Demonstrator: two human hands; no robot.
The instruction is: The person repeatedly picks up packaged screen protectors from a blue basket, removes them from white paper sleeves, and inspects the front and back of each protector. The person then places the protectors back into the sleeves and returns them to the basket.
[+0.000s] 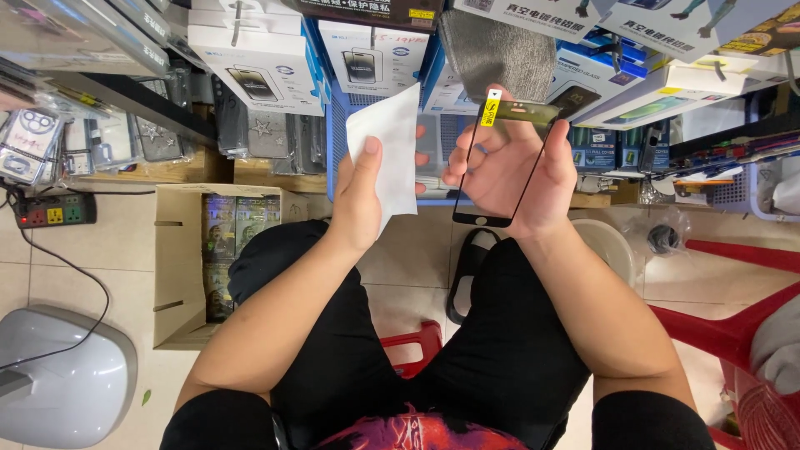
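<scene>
I look down past black shorts onto a pale tiled floor (125, 233) in a crowded shop corner; no surface carries the things here, both are held in the air above my knees. Ahead, stacked white rectangular boxes (254, 62) with dark phone pictures fill the shelves, and blue-edged boxes (600, 67) lie slanted to the right of them. A grey folded cloth (498, 50) hangs between the two stacks.

My left hand (360, 200) grips a thin white paper sleeve (392, 146), thumb pressed on its near face, so it stands upright. My right hand (510, 171) holds a clear rectangular screen protector with a black rim (480, 218) by its edges, palm behind the glass; a yellow pull tab (492, 107) sticks up at its top left corner. The two things are near, not touching.

To the left an open brown cardboard carton (179, 267) holds dark packets, a black power strip (54, 210) lies by it, and a rounded grey appliance (62, 375) sits nearer. A red plastic stool (733, 317) stands at the right.
</scene>
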